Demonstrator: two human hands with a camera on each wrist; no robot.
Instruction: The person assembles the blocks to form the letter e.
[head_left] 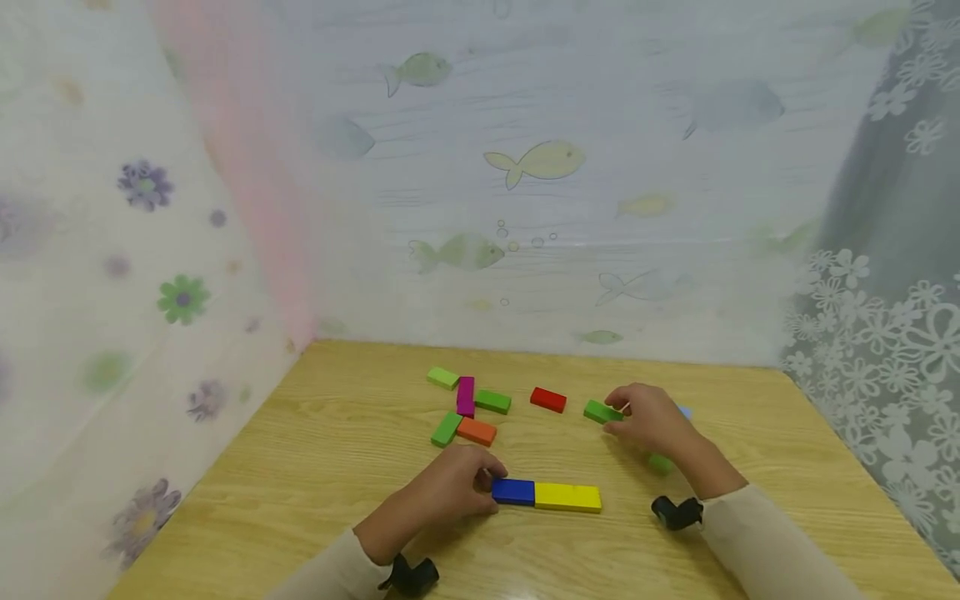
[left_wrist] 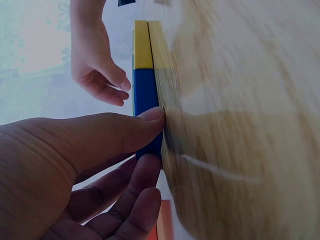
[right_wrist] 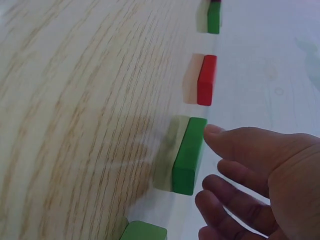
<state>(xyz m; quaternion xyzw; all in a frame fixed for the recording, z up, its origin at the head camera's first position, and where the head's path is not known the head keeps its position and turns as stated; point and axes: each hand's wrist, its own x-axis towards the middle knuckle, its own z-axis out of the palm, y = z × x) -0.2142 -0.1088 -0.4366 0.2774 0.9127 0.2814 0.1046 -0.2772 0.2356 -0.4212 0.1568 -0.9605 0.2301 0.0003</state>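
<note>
My left hand [head_left: 453,490] pinches the left end of a blue block [head_left: 513,492] between thumb and fingers. That block lies end to end with a yellow block [head_left: 567,497] on the table. Farther back, my right hand [head_left: 651,423] reaches around the right end of a green block [head_left: 602,412]. In the right wrist view, its thumb is right at the far end of this green block [right_wrist: 190,156], with the fingers spread loosely beside it and a gap showing between. A red block [head_left: 548,400] lies to the left of the green one.
On the wooden table [head_left: 300,500], left of the red block, lie light green [head_left: 443,378], magenta [head_left: 466,397], green [head_left: 492,402] and orange [head_left: 477,431] blocks, plus another green block [head_left: 447,429]. A lighter green block [head_left: 661,464] and a light blue block [head_left: 685,412] are partly hidden by the right arm.
</note>
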